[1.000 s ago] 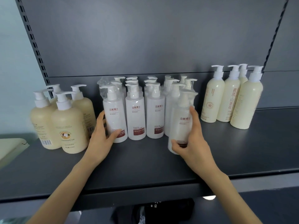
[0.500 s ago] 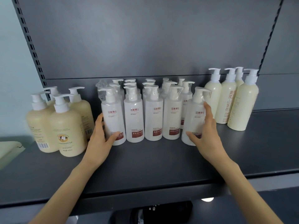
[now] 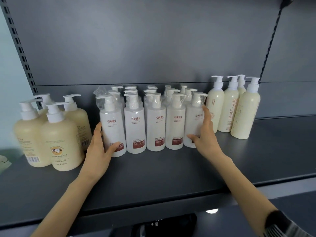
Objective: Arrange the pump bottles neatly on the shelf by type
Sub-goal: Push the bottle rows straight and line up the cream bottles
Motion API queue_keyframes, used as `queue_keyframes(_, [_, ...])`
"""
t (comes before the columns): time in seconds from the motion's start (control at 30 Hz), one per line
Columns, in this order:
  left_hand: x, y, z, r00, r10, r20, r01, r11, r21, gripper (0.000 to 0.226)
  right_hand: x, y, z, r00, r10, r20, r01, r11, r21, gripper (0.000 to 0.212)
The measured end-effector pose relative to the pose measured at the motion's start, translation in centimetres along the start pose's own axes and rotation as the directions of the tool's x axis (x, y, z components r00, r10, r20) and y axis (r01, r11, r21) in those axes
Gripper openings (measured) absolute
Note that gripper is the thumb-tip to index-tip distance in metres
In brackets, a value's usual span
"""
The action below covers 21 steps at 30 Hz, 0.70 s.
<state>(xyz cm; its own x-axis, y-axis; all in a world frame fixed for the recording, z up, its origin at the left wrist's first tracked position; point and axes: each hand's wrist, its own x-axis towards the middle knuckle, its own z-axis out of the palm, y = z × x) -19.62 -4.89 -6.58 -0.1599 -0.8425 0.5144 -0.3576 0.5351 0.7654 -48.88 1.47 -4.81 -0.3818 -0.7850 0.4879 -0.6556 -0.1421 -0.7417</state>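
The row of white bottles stands upright on the shelf between both hands: the left hand cups the first white bottle, the right hand cups the last white bottle, thumbs in front.

Grey back panel; slotted upright left; pale wall beyond.

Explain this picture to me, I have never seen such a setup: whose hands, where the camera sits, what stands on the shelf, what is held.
No machine: a person works with bare hands, and the one camera sits on their head, looking forward and down. On the shelf stand three kinds of pump bottles: squat cream bottles at left, white bottles in rows in the middle, tall cream bottles at right. The left hand grips the leftmost white bottle of the front row; the right hand holds the rightmost white bottle.
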Motion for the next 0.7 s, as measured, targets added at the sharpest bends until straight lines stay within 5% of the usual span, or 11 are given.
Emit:
queue_keyframes(0.23, [0.0, 0.0, 0.1, 1.000, -0.010, 0.010, 0.010, 1.000, -0.008, 0.079, -0.6, 0.4, 0.4, 1.000, -0.030, -0.002, 0.030, 0.999, -0.019, 0.099])
queue_keyframes(0.37, [0.0, -0.7, 0.1, 0.999, -0.037, 0.001, 0.037, 0.999, 0.029, 0.072, -1.1, 0.7, 1.1, 0.999, -0.033, 0.012, 0.031, 0.993, 0.116, 0.089])
queue_keyframes(0.47, [0.1, -1.0, 0.2, 0.999, -0.033, 0.007, 0.032, 0.999, 0.044, 0.071, -1.1, 0.4, 2.1, 1.000, 0.023, 0.000, -0.022, 0.983, 0.184, 0.105])
queue_keyframes(0.7, [0.5, -0.6, 0.6, 0.994, 0.101, -0.040, -0.098, 0.992, 0.084, 0.094, -0.4, 0.0, 3.8, 0.993, 0.076, -0.089, -0.073, 0.997, 0.038, 0.132])
